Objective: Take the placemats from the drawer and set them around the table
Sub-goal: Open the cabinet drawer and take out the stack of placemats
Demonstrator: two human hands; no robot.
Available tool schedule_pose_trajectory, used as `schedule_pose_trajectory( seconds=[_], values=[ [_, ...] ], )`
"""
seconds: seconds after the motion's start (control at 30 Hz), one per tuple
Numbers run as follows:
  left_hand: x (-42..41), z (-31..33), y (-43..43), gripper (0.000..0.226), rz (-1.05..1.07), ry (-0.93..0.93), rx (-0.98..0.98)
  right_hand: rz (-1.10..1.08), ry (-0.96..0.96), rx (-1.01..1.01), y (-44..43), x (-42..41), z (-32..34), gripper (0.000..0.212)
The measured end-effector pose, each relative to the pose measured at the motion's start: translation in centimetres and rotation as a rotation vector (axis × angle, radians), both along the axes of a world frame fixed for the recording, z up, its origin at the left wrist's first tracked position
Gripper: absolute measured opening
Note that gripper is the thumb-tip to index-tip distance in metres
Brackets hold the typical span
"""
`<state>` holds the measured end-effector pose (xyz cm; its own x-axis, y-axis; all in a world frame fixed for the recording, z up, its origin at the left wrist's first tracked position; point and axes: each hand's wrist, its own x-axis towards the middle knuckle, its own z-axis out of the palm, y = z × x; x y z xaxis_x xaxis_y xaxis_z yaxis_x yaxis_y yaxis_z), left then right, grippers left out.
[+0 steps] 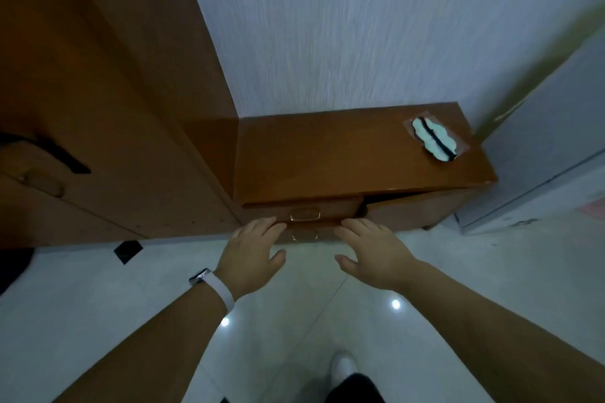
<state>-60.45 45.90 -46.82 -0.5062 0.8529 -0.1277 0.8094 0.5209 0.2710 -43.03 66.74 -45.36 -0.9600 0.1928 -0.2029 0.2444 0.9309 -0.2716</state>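
Reaching for the drawer point(334, 206) at twelve o'clock, left hand point(253, 252) and right hand point(370, 252) spread, holding nothing.
No placemats show; uneven pulling beside the handle point(304, 215) could jam it.

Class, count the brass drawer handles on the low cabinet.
2. The upper handle is on the top drawer; the lower handle is just beneath, between the left hand and right hand. Lower ones may be hidden.
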Motion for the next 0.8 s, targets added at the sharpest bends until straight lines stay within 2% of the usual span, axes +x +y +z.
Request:
schedule_pose_trajectory(
  seconds=[0.2,0.37,0.53,0.8],
  values=[
    [-2.6,-14.1,2.9,0.057,0.002,0.056,0.052,0.017,0.005,0.044,0.9,-3.4,-14.9,0.058],
    [-7.0,-21.8,5.6,0.061,-0.012,0.258,0.160,0.068,0.028,0.109,2.5,-7.1,-24.9,0.057],
    [-11.1,-25.1,7.2,0.065,-0.042,0.421,0.221,0.064,0.125,0.146,3.1,-12.4,-29.8,0.052],
    [-13.4,-25.8,8.3,0.068,-0.014,0.403,0.191,0.075,0.125,0.074,2.0,-15.8,-33.9,0.046]
  ],
)
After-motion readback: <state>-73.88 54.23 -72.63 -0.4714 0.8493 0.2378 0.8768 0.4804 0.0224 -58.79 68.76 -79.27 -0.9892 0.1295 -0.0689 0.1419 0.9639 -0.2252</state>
